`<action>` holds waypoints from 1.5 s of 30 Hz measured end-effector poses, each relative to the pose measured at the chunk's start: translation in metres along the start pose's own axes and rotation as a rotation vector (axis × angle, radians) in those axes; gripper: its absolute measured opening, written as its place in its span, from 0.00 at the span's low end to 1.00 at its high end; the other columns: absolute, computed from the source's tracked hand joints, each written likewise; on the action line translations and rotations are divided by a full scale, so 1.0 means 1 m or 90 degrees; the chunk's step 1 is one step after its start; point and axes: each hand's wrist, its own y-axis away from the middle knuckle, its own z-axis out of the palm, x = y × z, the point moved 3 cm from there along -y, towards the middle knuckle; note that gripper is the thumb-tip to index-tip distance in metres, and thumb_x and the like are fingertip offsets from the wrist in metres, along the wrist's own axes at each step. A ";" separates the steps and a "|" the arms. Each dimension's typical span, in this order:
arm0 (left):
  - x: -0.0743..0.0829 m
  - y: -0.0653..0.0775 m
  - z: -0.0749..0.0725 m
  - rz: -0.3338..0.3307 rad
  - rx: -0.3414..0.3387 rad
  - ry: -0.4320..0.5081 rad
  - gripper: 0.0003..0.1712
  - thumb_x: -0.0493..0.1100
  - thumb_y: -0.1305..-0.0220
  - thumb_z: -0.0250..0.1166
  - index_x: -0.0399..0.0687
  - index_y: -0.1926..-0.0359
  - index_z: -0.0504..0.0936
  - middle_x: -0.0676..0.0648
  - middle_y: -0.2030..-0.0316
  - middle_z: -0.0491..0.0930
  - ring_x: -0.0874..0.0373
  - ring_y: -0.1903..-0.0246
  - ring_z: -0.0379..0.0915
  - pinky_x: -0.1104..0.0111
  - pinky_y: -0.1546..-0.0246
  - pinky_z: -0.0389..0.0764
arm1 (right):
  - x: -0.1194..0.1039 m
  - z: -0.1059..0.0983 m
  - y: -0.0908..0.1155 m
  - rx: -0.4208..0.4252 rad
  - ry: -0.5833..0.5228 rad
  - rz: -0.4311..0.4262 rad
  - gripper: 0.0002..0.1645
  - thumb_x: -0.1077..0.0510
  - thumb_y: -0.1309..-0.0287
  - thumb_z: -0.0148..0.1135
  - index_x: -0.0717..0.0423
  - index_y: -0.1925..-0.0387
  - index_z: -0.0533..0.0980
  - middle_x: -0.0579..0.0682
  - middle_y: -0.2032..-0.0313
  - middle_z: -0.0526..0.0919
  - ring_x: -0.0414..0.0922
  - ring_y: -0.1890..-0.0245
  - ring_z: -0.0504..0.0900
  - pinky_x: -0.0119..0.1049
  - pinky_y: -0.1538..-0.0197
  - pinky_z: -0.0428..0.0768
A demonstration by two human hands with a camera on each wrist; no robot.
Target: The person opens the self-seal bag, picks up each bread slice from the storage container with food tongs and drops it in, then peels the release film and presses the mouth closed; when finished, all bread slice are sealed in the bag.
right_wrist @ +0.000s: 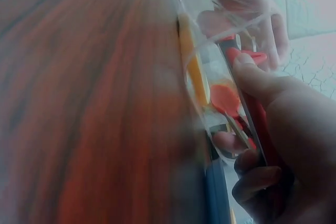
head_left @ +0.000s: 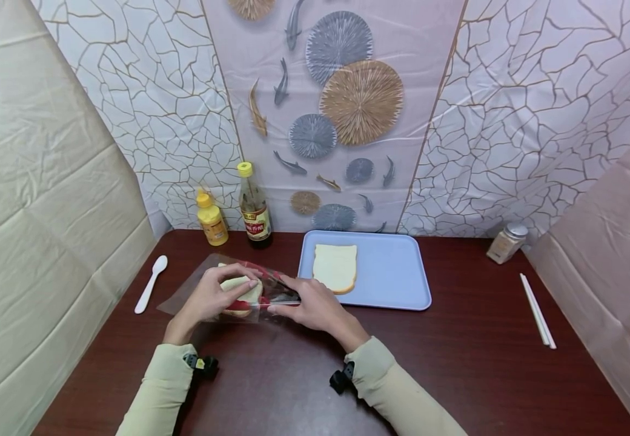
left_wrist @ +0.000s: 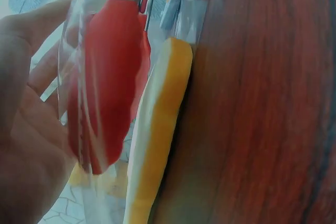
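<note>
A slice of bread (head_left: 245, 293) lies on the table inside a clear plastic bag (head_left: 184, 295); its yellow crust (left_wrist: 163, 108) shows from the side. My right hand (head_left: 317, 306) grips a pair of tongs (right_wrist: 256, 121), thumb on one arm and fingers curled round the other. The tongs' red head (left_wrist: 110, 82) is at the bread, behind the clear film in the left wrist view. On the left, my left hand (head_left: 215, 295) pinches the bag's upper film between thumb and fingers, above the bread.
A blue tray (head_left: 391, 272) at the back centre bears another slice of bread (head_left: 335, 266). Behind my left hand stand a yellow squeeze bottle (head_left: 212, 223) and a dark sauce bottle (head_left: 255, 212). A white spoon (head_left: 151, 284) lies far left; a shaker (head_left: 507, 242) and chopsticks (head_left: 537, 312) are at right.
</note>
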 end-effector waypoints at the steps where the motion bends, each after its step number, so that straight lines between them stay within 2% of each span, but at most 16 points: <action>1: 0.000 0.000 0.000 -0.006 0.000 -0.002 0.06 0.48 0.27 0.74 0.58 0.53 0.92 0.58 0.55 0.91 0.62 0.49 0.86 0.50 0.39 0.83 | 0.000 -0.001 0.002 0.001 0.001 -0.003 0.49 0.27 0.33 0.68 0.45 0.20 0.70 0.52 0.37 0.88 0.45 0.44 0.89 0.43 0.44 0.88; 5: -0.001 0.001 0.002 -0.023 0.001 0.003 0.05 0.51 0.25 0.72 0.63 0.53 0.91 0.60 0.53 0.91 0.63 0.47 0.86 0.43 0.37 0.82 | 0.004 -0.005 0.009 -0.001 0.004 -0.004 0.46 0.27 0.33 0.68 0.42 0.22 0.72 0.52 0.40 0.90 0.43 0.48 0.90 0.39 0.49 0.87; 7: -0.001 0.001 0.003 -0.025 0.004 0.009 0.05 0.51 0.25 0.72 0.63 0.53 0.90 0.60 0.52 0.91 0.63 0.46 0.86 0.43 0.36 0.82 | 0.005 -0.007 0.014 -0.001 0.001 -0.004 0.45 0.28 0.33 0.69 0.41 0.23 0.73 0.52 0.42 0.91 0.42 0.51 0.90 0.37 0.51 0.86; 13: 0.004 -0.001 0.007 0.003 0.024 0.026 0.03 0.45 0.25 0.72 0.60 0.53 0.89 0.58 0.48 0.92 0.62 0.44 0.87 0.51 0.38 0.86 | 0.010 -0.011 0.020 0.014 -0.001 -0.009 0.41 0.31 0.33 0.71 0.41 0.25 0.75 0.52 0.38 0.89 0.43 0.45 0.89 0.40 0.46 0.88; 17: 0.013 -0.003 0.007 0.033 0.059 0.024 0.04 0.42 0.25 0.72 0.58 0.53 0.88 0.56 0.49 0.92 0.62 0.45 0.88 0.60 0.42 0.87 | 0.009 -0.011 0.021 0.008 0.006 -0.016 0.45 0.31 0.34 0.72 0.43 0.23 0.74 0.49 0.33 0.86 0.45 0.39 0.87 0.43 0.42 0.87; 21: 0.020 -0.005 0.008 0.040 0.072 0.031 0.05 0.43 0.25 0.72 0.59 0.53 0.88 0.56 0.48 0.92 0.61 0.44 0.87 0.57 0.43 0.87 | 0.007 -0.012 0.021 0.003 0.015 -0.025 0.47 0.30 0.35 0.73 0.42 0.22 0.72 0.47 0.33 0.86 0.44 0.40 0.87 0.43 0.44 0.86; 24: 0.022 -0.006 0.009 0.030 0.061 0.037 0.05 0.45 0.25 0.72 0.63 0.53 0.88 0.58 0.48 0.91 0.62 0.42 0.87 0.56 0.43 0.87 | 0.007 -0.014 0.022 0.014 0.018 -0.024 0.45 0.29 0.36 0.73 0.39 0.23 0.73 0.47 0.37 0.88 0.42 0.46 0.89 0.40 0.49 0.86; 27: 0.020 -0.007 0.011 0.023 0.054 0.041 0.04 0.47 0.25 0.72 0.65 0.53 0.88 0.60 0.48 0.91 0.61 0.41 0.86 0.60 0.42 0.87 | 0.007 -0.016 0.023 0.031 0.017 -0.021 0.43 0.29 0.36 0.72 0.37 0.24 0.75 0.48 0.41 0.90 0.42 0.51 0.90 0.38 0.53 0.85; 31: 0.018 -0.007 0.013 0.025 0.056 0.037 0.04 0.47 0.25 0.72 0.60 0.53 0.89 0.59 0.48 0.91 0.61 0.41 0.86 0.62 0.42 0.87 | 0.008 -0.019 0.025 0.050 0.011 -0.015 0.40 0.30 0.36 0.73 0.37 0.27 0.78 0.50 0.43 0.92 0.42 0.53 0.90 0.37 0.57 0.84; 33: 0.017 -0.007 0.014 0.027 0.055 0.037 0.04 0.46 0.25 0.72 0.59 0.52 0.89 0.58 0.48 0.91 0.61 0.42 0.87 0.60 0.42 0.87 | 0.009 -0.021 0.028 0.056 0.006 -0.009 0.39 0.30 0.36 0.74 0.36 0.28 0.79 0.50 0.52 0.94 0.40 0.59 0.90 0.34 0.60 0.83; 35: 0.017 -0.007 0.014 0.031 0.054 0.040 0.05 0.44 0.25 0.72 0.60 0.52 0.89 0.57 0.48 0.91 0.60 0.45 0.88 0.59 0.42 0.87 | 0.012 -0.022 0.030 0.053 0.000 -0.001 0.38 0.30 0.37 0.74 0.35 0.29 0.80 0.47 0.66 0.93 0.37 0.69 0.85 0.32 0.67 0.79; 37: 0.017 -0.007 0.014 0.038 0.061 0.043 0.06 0.43 0.25 0.72 0.61 0.52 0.88 0.56 0.49 0.92 0.59 0.48 0.89 0.61 0.44 0.88 | 0.015 -0.025 0.034 0.046 -0.009 0.012 0.37 0.28 0.37 0.74 0.33 0.30 0.80 0.42 0.79 0.85 0.34 0.78 0.76 0.31 0.72 0.74; 39: 0.018 -0.007 0.014 0.050 0.075 0.045 0.07 0.41 0.25 0.72 0.60 0.51 0.88 0.55 0.50 0.92 0.57 0.51 0.90 0.63 0.46 0.89 | 0.020 -0.028 0.039 0.036 -0.019 0.025 0.37 0.27 0.38 0.73 0.31 0.31 0.80 0.38 0.85 0.78 0.34 0.82 0.69 0.31 0.74 0.72; 41: 0.019 -0.007 0.013 0.062 0.088 0.046 0.08 0.40 0.26 0.72 0.58 0.51 0.88 0.54 0.50 0.92 0.56 0.53 0.91 0.66 0.47 0.89 | 0.025 -0.032 0.045 0.034 -0.027 0.034 0.37 0.27 0.38 0.73 0.30 0.31 0.80 0.39 0.86 0.77 0.35 0.83 0.65 0.33 0.75 0.71; 43: 0.019 -0.007 0.013 0.065 0.093 0.046 0.08 0.39 0.26 0.72 0.56 0.51 0.88 0.52 0.50 0.92 0.55 0.53 0.91 0.67 0.47 0.89 | 0.029 -0.038 0.051 0.046 -0.029 0.032 0.36 0.28 0.38 0.74 0.32 0.32 0.82 0.43 0.77 0.88 0.35 0.77 0.73 0.35 0.69 0.76; 45: 0.017 -0.007 0.015 0.052 0.084 0.043 0.08 0.39 0.26 0.71 0.57 0.51 0.87 0.53 0.50 0.92 0.56 0.52 0.91 0.66 0.46 0.89 | 0.035 -0.044 0.058 0.053 -0.025 0.034 0.35 0.29 0.38 0.74 0.32 0.33 0.82 0.46 0.74 0.90 0.38 0.75 0.75 0.36 0.67 0.78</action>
